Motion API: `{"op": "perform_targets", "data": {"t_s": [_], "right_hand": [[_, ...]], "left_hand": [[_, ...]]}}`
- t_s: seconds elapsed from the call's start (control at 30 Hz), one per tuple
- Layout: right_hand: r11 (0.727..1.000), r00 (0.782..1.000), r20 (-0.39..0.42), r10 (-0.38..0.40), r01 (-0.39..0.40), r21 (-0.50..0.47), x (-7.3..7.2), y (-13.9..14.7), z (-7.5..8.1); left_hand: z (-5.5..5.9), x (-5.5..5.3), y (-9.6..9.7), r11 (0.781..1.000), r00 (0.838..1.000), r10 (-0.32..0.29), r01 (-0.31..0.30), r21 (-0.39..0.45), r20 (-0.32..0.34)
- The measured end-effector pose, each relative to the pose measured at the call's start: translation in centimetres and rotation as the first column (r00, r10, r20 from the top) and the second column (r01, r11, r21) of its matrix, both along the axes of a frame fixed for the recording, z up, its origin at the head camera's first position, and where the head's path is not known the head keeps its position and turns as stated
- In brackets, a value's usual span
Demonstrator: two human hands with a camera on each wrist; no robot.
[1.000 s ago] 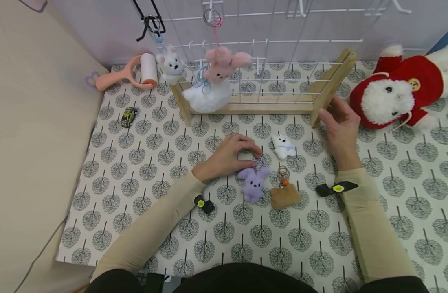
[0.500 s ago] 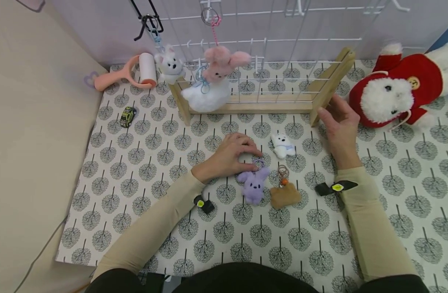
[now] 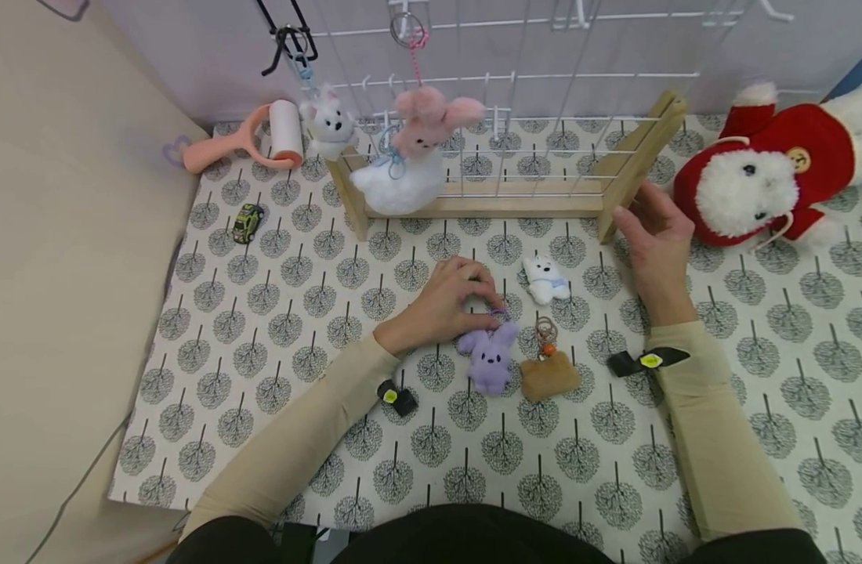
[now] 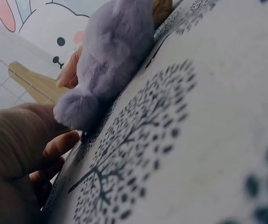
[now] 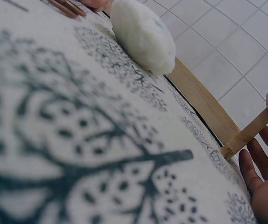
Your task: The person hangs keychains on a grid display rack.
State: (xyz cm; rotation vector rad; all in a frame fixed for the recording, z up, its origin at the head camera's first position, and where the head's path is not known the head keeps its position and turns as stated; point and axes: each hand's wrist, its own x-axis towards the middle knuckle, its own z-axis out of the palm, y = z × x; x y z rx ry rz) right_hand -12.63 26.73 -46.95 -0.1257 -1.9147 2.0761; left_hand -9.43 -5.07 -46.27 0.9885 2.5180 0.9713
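My left hand (image 3: 448, 301) rests low over the cloth, its thumb and index finger pinching the ring of a purple plush bunny keychain (image 3: 490, 364). The bunny lies face up; in the left wrist view its furry body (image 4: 115, 46) is beside the thumb. My right hand (image 3: 657, 247) grips the right wooden upright (image 3: 642, 168) of a wire rack, thumb in front and fingers behind. A brown plush keychain (image 3: 551, 376) with an orange bead lies right of the bunny. Above that lies a small white plush (image 3: 546, 280) with a light blue scarf.
From hooks hang a white plush (image 3: 328, 125), a pink bunny (image 3: 427, 125) and a white plush body (image 3: 403, 188). A lint roller (image 3: 244, 141) and toy car (image 3: 248, 224) are at left. A red-hooded plush (image 3: 748, 192) lies beside my right hand.
My left hand and the purple bunny have shifted very slightly to the right. My right hand keeps its place on the rack's upright.
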Motion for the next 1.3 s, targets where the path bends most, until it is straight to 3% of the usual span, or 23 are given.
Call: {"op": "perform_targets", "data": {"t_s": [0.17, 0.57, 0.77, 0.97, 1.17, 1.3], "right_hand": [[1.000, 1.000, 0.010, 0.001, -0.001, -0.001, 0.0, 0.1, 0.0], [1.000, 1.000, 0.004, -0.002, 0.002, 0.026, 0.2, 0.3, -0.1], [1.000, 1.000, -0.002, 0.002, -0.002, 0.012, 0.2, 0.1, 0.0], [0.999, 1.000, 0.010, 0.006, -0.006, 0.032, 0.1, 0.0, 0.0], [0.999, 1.000, 0.017, 0.004, -0.005, 0.034, 0.1, 0.0, 0.1], [1.000, 1.000, 0.017, 0.000, -0.001, 0.028, 0.1, 0.0, 0.0]], "left_hand": [[0.0, -0.2, 0.1, 0.997, 0.997, 0.049, -0.052, 0.054, 0.064], [1.6, -0.9, 0.0, 0.970, 0.975, 0.033, -0.084, 0.228, 0.219], [3.1, -1.8, -0.1, 0.944, 0.981, 0.059, -0.116, 0.308, 0.187], [5.9, -2.8, -0.5, 0.901, 0.975, 0.144, -0.201, 0.386, 0.171], [8.7, -3.8, -0.5, 0.836, 0.981, 0.159, -0.195, 0.513, 0.115], [10.2, -4.5, -0.3, 0.812, 0.980, 0.189, -0.194, 0.551, 0.066]]}}
